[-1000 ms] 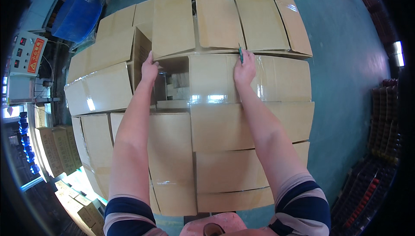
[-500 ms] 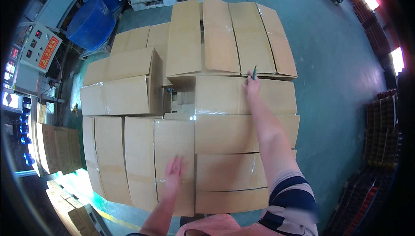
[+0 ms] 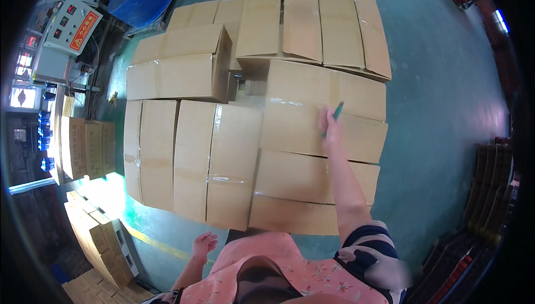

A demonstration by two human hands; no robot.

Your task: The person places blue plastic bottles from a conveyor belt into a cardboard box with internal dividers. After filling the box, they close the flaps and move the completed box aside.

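Observation:
A slim green pen (image 3: 339, 110) is gripped in my right hand (image 3: 330, 128), its upper end pointing up and away. That hand is over the closed cardboard boxes at the right of the stack, near a taped carton (image 3: 301, 123); whether it touches the carton I cannot tell. My left hand (image 3: 205, 244) hangs low beyond the stack's near edge, fingers loosely bent and nothing seen in them. Close to it lies a long carton (image 3: 234, 164) with shiny clear tape across it. Farther off, another carton (image 3: 173, 75) sits higher than its neighbours at the left.
A control box (image 3: 72, 25) with a red warning label and a blue tub (image 3: 140, 0) stand at the far left. More cartons (image 3: 89, 148) are stacked along the left side. Green floor (image 3: 429, 109) runs along the right, with dark stacked goods (image 3: 490, 187) beyond.
My right hand has come nearer with the green pen, from the far cartons' edge. My left hand has drawn back off the near carton. The view has tilted nearer to my body.

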